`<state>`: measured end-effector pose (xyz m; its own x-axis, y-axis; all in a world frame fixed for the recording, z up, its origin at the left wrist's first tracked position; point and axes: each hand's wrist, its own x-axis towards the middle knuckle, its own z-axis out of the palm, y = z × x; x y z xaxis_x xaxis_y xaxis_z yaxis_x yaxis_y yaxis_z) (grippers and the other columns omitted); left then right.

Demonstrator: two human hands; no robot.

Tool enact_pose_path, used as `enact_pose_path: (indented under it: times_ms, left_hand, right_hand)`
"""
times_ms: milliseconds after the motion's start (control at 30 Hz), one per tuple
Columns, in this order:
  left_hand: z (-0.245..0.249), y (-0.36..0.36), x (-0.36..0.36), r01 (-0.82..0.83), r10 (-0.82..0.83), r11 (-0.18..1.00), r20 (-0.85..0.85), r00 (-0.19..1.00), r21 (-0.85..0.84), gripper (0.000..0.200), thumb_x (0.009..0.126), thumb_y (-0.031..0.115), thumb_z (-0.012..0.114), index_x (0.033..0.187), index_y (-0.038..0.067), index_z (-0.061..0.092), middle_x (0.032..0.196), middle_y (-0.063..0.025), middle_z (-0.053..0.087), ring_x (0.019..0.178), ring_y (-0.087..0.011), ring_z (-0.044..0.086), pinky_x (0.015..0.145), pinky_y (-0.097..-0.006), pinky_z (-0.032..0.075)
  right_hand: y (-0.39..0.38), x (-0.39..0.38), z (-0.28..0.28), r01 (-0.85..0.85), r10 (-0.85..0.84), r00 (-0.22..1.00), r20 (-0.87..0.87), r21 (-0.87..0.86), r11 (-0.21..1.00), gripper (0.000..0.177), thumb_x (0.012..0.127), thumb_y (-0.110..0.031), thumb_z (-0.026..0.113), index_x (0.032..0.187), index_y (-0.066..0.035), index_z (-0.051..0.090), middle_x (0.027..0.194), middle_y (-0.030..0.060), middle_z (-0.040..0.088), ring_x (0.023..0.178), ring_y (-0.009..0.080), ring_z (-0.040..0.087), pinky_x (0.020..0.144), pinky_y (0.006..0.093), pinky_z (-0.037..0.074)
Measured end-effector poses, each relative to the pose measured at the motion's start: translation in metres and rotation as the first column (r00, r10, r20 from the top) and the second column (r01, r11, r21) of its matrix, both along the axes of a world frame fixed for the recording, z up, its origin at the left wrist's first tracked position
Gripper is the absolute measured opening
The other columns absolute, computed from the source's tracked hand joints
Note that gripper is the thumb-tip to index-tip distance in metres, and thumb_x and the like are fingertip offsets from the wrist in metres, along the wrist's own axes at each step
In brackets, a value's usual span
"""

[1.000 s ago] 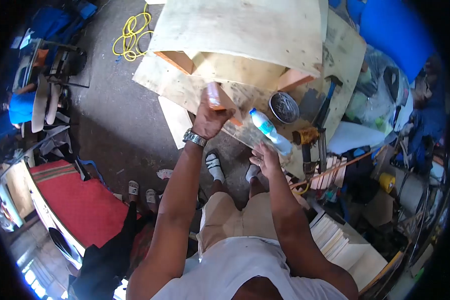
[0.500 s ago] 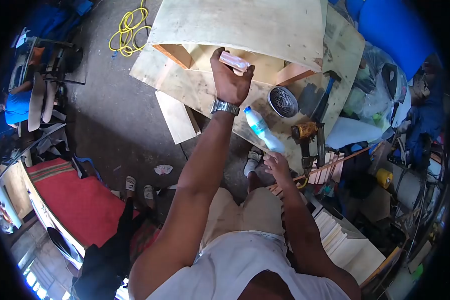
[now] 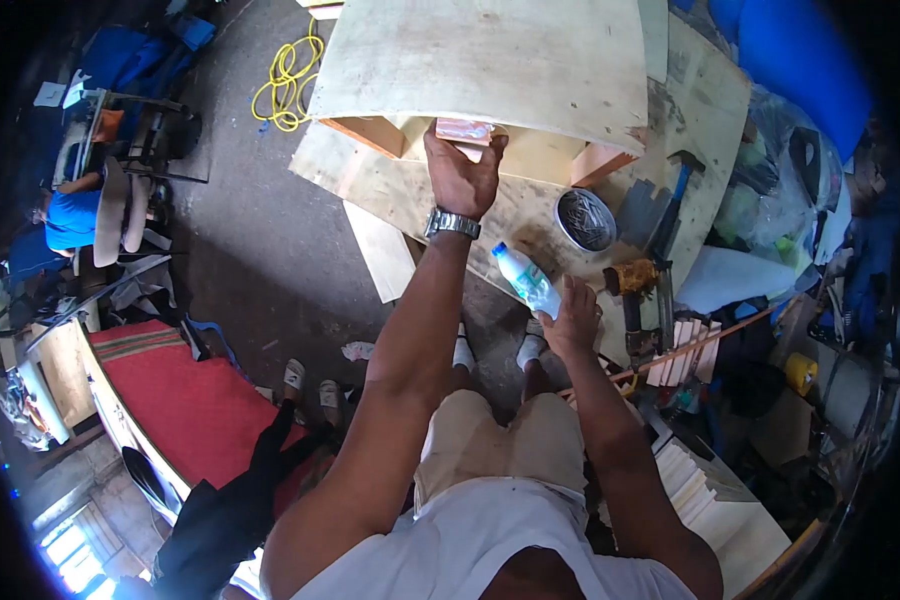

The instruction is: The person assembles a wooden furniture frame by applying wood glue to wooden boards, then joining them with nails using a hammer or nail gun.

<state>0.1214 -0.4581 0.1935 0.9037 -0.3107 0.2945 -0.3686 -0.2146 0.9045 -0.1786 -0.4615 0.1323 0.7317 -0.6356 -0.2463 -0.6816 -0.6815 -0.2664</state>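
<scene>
My left hand (image 3: 463,182), wearing a metal watch, is closed around a small pinkish rectangular block (image 3: 464,131). It holds the block at the front opening of a pale plywood box (image 3: 480,60). A clear plastic bottle (image 3: 526,278) with a blue cap leans across the view near the worktable's front edge. Beside its lower end is my right hand (image 3: 572,318), fingers stretched and thumb apart, seemingly touching the bottle. A round tin of nails (image 3: 585,220) sits on the plywood sheet (image 3: 530,205) beyond that hand.
A hammer (image 3: 673,205) and a nail-gun-like tool (image 3: 635,285) lie to the right. Stacked wood strips (image 3: 685,480) stand near my right side. A yellow cord (image 3: 290,85) is coiled on the floor. One person in blue (image 3: 70,220) sits at far left; another, dark-clothed (image 3: 210,520), is lower left.
The view has shifted slightly. My left hand has moved the pinkish block further under the box's top edge. My right hand has moved up to the bottle, its fingers now straighter.
</scene>
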Motion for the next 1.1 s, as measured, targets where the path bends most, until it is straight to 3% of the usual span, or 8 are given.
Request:
enact_pose_path:
  times_ms: [333,533,600,633,733,833,967,1100]
  left_hand:
    - [0.007,-0.003,-0.008,-0.010,0.005,0.998,0.081,0.997,0.067,0.043,0.078,0.004,0.076,0.102,0.001,0.041,0.092,-0.0108,0.060,0.088,-0.0168,0.059,0.081,-0.0324,0.049]
    - [0.002,-0.005,0.019,0.055,-0.064,0.993,0.093,0.994,0.105,0.072,0.072,0.022,0.078,0.123,-0.009,0.038,0.120,-0.0253,0.053,0.110,-0.0379,0.054,0.099,-0.0416,0.042]
    - [0.001,-0.006,0.016,0.106,-0.106,0.994,0.017,0.994,0.040,0.072,0.072,0.021,0.079,0.123,-0.009,0.037,0.120,-0.0254,0.053,0.110,-0.0384,0.054,0.099,-0.0415,0.042]
    - [0.020,-0.013,0.004,0.153,-0.186,0.954,-0.106,0.977,-0.257,0.071,0.072,0.019,0.078,0.123,-0.007,0.037,0.120,-0.0252,0.053,0.109,-0.0386,0.054,0.099,-0.0411,0.042]
    - [0.004,-0.011,0.010,-0.022,0.020,0.989,0.011,1.000,0.143,0.069,0.070,0.008,0.079,0.124,-0.002,0.038,0.121,-0.0193,0.054,0.111,-0.0297,0.054,0.097,-0.0379,0.043]
    - [0.017,-0.009,0.005,0.083,-0.089,0.992,-0.065,0.994,-0.090,0.080,0.069,0.009,0.083,0.133,-0.001,0.035,0.126,-0.0171,0.054,0.114,-0.0263,0.053,0.097,-0.0380,0.043]
    - [0.011,0.033,0.036,0.401,-0.444,0.894,-0.264,0.856,-0.203,0.075,0.076,0.024,0.083,0.134,0.000,0.042,0.125,-0.0095,0.054,0.094,-0.0131,0.057,0.066,-0.0237,0.048]
    - [0.018,0.064,0.073,0.362,-0.586,0.801,-0.500,0.638,-0.477,0.037,0.085,0.023,0.073,0.114,0.004,0.060,0.076,0.0035,0.053,0.057,-0.0051,0.039,0.049,-0.0212,0.031]
  right_hand:
    - [-0.013,0.001,-0.066,-0.074,0.027,0.975,0.219,0.206,0.976,0.057,0.078,-0.020,0.075,0.127,-0.008,0.050,0.120,0.0141,0.057,0.114,0.0363,0.051,0.091,0.0502,0.043]
    - [-0.035,0.015,-0.055,-0.152,0.133,0.926,0.353,0.026,0.988,0.058,0.078,-0.023,0.075,0.129,-0.009,0.052,0.120,0.0144,0.058,0.117,0.0364,0.049,0.097,0.0487,0.039]
    - [-0.043,0.018,-0.021,-0.117,0.121,0.934,0.337,-0.032,0.993,0.059,0.078,-0.024,0.075,0.130,-0.009,0.052,0.121,0.0150,0.057,0.117,0.0365,0.049,0.099,0.0487,0.039]
    - [-0.049,0.013,-0.009,-0.074,0.086,0.931,0.354,-0.048,0.996,0.058,0.078,-0.024,0.075,0.129,-0.007,0.053,0.120,0.0176,0.057,0.116,0.0382,0.050,0.100,0.0487,0.038]
    - [-0.081,-0.015,-0.007,0.077,0.000,0.882,0.472,-0.142,0.987,0.057,0.079,-0.026,0.074,0.127,-0.004,0.053,0.118,0.0199,0.057,0.115,0.0396,0.051,0.100,0.0492,0.038]
    - [-0.129,-0.037,0.002,0.286,-0.184,0.877,0.444,-0.174,0.942,0.053,0.083,-0.026,0.072,0.125,0.002,0.054,0.119,0.0223,0.058,0.113,0.0407,0.053,0.099,0.0498,0.039]
    - [-0.197,-0.043,-0.018,0.480,-0.427,0.806,0.410,-0.028,0.877,0.049,0.087,-0.025,0.069,0.125,0.003,0.055,0.123,0.0220,0.058,0.114,0.0391,0.055,0.099,0.0460,0.041]
    - [-0.206,0.010,0.056,0.350,-0.352,0.699,0.622,0.132,0.927,0.038,0.089,-0.020,0.068,0.118,0.004,0.060,0.119,0.0199,0.061,0.112,0.0317,0.058,0.096,0.0403,0.044]
